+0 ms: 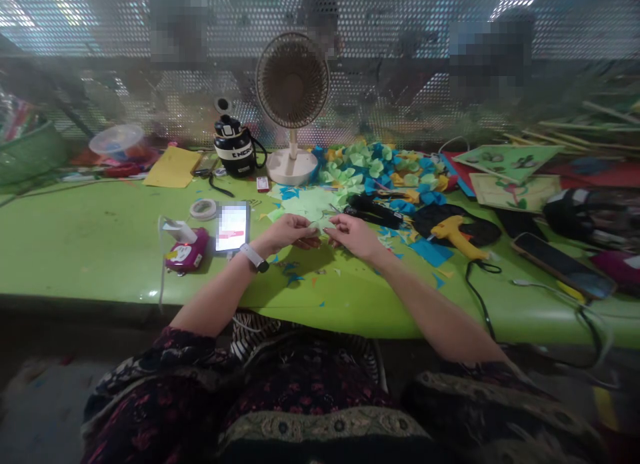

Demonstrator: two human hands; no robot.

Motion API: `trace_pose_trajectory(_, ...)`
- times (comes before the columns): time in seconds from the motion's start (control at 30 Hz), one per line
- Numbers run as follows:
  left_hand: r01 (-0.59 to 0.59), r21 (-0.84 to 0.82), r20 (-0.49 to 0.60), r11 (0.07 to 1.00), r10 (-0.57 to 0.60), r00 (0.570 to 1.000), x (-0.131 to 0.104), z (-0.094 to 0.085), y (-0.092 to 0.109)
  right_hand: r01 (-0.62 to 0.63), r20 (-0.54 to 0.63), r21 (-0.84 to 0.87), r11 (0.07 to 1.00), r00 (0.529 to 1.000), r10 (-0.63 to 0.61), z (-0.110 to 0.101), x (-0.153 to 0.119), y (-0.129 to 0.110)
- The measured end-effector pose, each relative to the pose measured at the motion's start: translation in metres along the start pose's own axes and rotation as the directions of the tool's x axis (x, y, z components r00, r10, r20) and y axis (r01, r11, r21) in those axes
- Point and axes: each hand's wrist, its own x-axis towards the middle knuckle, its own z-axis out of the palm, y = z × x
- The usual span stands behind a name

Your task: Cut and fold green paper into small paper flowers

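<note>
Over the middle of the green table, my left hand (293, 231) and my right hand (354, 236) face each other with fingertips pinched. Between them is a small pale green paper piece (323, 223), and both hands grip it from opposite sides. Its exact shape is too small to make out. Just beyond my fingers lies a light green paper sheet (307, 203). A black stapler (374, 211) rests close to my right hand. Behind it spreads a pile of folded paper pieces (360, 164) in green, blue and yellow. Paper scraps (295, 277) are scattered below my hands.
A white fan (293, 84) and a black flask (235, 147) stand at the back. Left are a lit phone (233, 227), tape roll (203, 209) and purple device (187, 251). Right are a yellow glue gun (457, 236), dark phone (563, 264) and cables.
</note>
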Motion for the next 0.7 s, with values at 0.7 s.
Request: trace_pose_trajectory(0.7, 0.035, -0.005, -0.032, 0.999, -0.035, 0.999, -0.0014, 0.002, 0.0031, -0.05, 0.022, 0.003, 0.999, 0.999, 0.05, 0.0011, -0.0031, -0.0068)
